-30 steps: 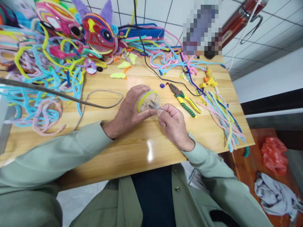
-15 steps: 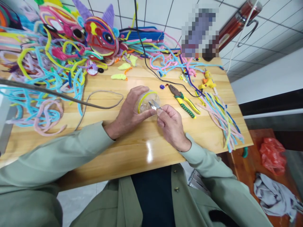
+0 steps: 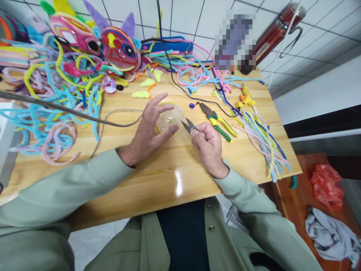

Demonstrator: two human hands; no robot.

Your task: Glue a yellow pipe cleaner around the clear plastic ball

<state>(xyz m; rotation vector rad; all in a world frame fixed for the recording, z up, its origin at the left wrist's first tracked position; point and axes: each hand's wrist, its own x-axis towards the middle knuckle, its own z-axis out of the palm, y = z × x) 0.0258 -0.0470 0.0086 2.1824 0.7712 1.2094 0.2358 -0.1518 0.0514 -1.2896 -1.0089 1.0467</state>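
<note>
A clear round plastic dome with a yellow edge [image 3: 172, 117] rests on the wooden table [image 3: 158, 171]. Around its left side, my left hand [image 3: 150, 128] has its fingers and thumb spread. Some fingertips overlap the dome in view; whether they touch it, I cannot tell. My right hand [image 3: 208, 145] grips small thread snips [image 3: 190, 125], whose two pointed blades are parted and aim at the dome's right side. The handles are hidden in the fist. Pliers with green and yellow handles [image 3: 218, 122] lie just beyond that hand, close to a small dark-blue coil [image 3: 192, 105].
Tangled pipe cleaners [image 3: 60, 109] cover the left, with two decorated masks [image 3: 120, 49] behind them. A dark cable [image 3: 172, 71] runs across the table. At right lie a yellow glue gun [image 3: 246, 98] and a pipe-cleaner bundle [image 3: 263, 145]. A red thermos [image 3: 275, 35] stands behind.
My left fingers have spread and loosened from around the dome, which now sits lower and flatter. My right hand has drawn the snips slightly right, away from the dome.
</note>
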